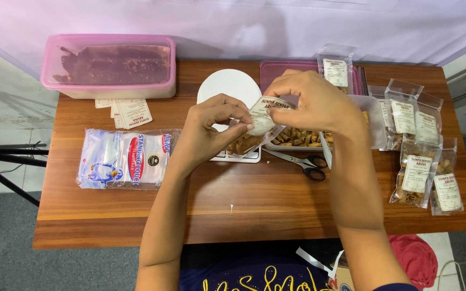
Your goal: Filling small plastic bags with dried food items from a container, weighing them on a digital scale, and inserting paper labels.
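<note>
Both hands hold a small clear snack pouch (249,141) with a white label (264,112) over the middle of a wooden table (200,215). My left hand (211,126) pinches the pouch's left side and label edge. My right hand (311,102) grips the pouch's top right corner from above. Brown fried snacks show through the pouch's lower part. Under the pouch sits a white kitchen scale (227,86), and a clear tray of loose snacks (303,137) lies just to the right.
Black-handled scissors (303,163) lie below the tray. Several filled labelled pouches (424,161) stand at the right. A pink-lidded container (109,67), loose labels (128,112) and a pack of empty pouches (122,159) are at the left. A tripod leg (1,167) stands off the table's left.
</note>
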